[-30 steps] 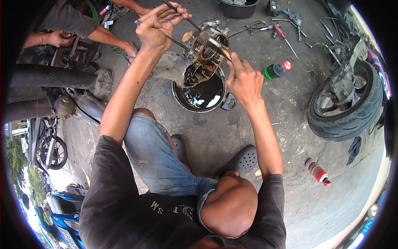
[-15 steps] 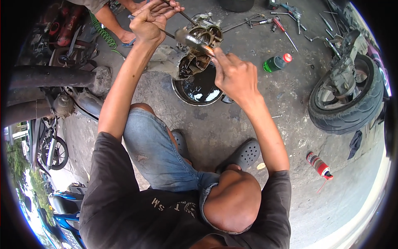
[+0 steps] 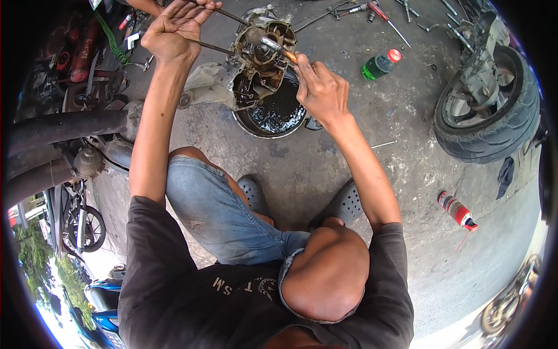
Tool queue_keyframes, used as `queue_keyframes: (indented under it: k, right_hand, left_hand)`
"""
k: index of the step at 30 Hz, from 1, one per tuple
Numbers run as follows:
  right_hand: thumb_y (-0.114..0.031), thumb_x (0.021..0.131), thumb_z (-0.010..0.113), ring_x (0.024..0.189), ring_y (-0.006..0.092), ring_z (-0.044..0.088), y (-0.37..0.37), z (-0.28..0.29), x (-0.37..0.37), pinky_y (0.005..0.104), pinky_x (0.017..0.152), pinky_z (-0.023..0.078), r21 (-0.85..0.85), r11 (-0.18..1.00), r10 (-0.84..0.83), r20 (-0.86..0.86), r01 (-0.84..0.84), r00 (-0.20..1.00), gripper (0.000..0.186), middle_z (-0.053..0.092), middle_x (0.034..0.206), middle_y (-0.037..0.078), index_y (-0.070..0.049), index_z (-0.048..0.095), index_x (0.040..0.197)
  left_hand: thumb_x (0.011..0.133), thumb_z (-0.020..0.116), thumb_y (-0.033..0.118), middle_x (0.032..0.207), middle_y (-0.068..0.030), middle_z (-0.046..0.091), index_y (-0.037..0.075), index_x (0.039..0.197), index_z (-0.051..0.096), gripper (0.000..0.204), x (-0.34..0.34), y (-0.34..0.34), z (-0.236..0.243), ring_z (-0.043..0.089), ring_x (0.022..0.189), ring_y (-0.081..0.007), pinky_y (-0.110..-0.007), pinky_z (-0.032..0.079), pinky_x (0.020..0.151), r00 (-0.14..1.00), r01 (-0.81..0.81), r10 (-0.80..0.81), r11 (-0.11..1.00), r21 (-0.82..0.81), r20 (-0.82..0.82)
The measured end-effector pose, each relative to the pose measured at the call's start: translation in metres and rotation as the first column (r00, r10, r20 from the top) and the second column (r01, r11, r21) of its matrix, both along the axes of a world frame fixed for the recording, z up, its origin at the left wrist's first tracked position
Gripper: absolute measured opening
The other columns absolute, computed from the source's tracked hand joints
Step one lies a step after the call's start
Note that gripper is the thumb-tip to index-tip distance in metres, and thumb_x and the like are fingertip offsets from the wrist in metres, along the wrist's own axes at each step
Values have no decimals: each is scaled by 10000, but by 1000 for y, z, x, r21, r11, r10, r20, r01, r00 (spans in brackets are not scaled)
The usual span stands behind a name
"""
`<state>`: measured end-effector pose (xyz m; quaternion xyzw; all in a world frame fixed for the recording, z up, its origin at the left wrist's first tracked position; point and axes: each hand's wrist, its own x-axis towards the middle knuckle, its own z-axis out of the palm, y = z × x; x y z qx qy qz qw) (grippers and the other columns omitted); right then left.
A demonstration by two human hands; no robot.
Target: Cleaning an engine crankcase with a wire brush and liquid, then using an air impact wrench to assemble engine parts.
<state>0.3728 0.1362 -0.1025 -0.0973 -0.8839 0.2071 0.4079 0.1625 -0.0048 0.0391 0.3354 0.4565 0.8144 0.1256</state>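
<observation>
My left hand point(image 3: 174, 36) is at the upper left, palm turned up, its fingers curled around a thin dark metal rod point(image 3: 218, 46) that sticks out of an engine casing point(image 3: 256, 75). A second rod point(image 3: 228, 14) runs past the fingertips to the same casing. In my right hand point(image 3: 324, 90) is a paint brush point(image 3: 280, 49) with an orange handle and a metal ferrule. Its grey bristles touch the inside of the oily casing. Below the casing sits a round metal pan point(image 3: 243, 123) of dark liquid, partly hidden by it.
A green bottle point(image 3: 378, 66) with a red cap stands to the right. Beyond it lie a red-handled screwdriver point(image 3: 390, 24) and other tools. A wheel point(image 3: 494, 125) and a red spray can point(image 3: 456, 209) are at the right. Another person's arm point(image 3: 146, 6) shows at the top left.
My view has shifted, and both hands appear further left and up. The brush, blurred before, is sharper and higher on the casing. The liquid now shows ripples. The other person's arm has mostly left view.
</observation>
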Motion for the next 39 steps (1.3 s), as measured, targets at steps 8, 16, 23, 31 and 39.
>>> queue_keyframes:
  k: [8,16,23,31,39]
  right_hand:
    - [-12,706,637,643,287,667,28,-33,-4,416,506,531,1,998,-56,119,56,991,566,620,811,90,-149,575,1252]
    - [-65,751,613,728,350,684,4,-10,-10,451,590,553,-40,994,-86,342,106,936,528,644,881,168,-112,566,1275]
    - [-65,759,580,710,389,679,0,10,-1,478,602,554,-98,995,30,346,4,938,476,663,929,219,-17,570,1233]
    - [-175,881,617,586,374,632,-25,25,16,469,490,488,-160,986,82,261,-41,962,305,630,750,148,-125,625,1182]
    - [-87,760,612,669,321,673,-8,-11,24,417,527,540,17,990,118,424,-138,898,518,637,837,152,-85,581,1277]
  left_hand:
    - [739,449,228,915,-239,624,-86,993,586,426,8,-2,12,620,872,-367,-507,511,861,999,10,-11,1000,12,34]
    - [733,460,249,930,-206,640,-63,992,607,432,9,-1,4,631,878,-348,-519,521,857,996,-78,80,996,32,-48]
    - [767,460,267,924,-209,638,-58,994,604,422,0,-11,16,630,877,-353,-520,522,852,996,-88,88,996,-13,28]
    - [800,478,222,908,-211,638,-67,997,606,372,-2,-10,6,631,862,-354,-518,517,856,997,-74,74,996,42,12]
    - [773,481,258,915,-208,638,-66,991,611,411,2,-11,14,632,858,-353,-510,519,855,999,-47,47,998,44,-10]
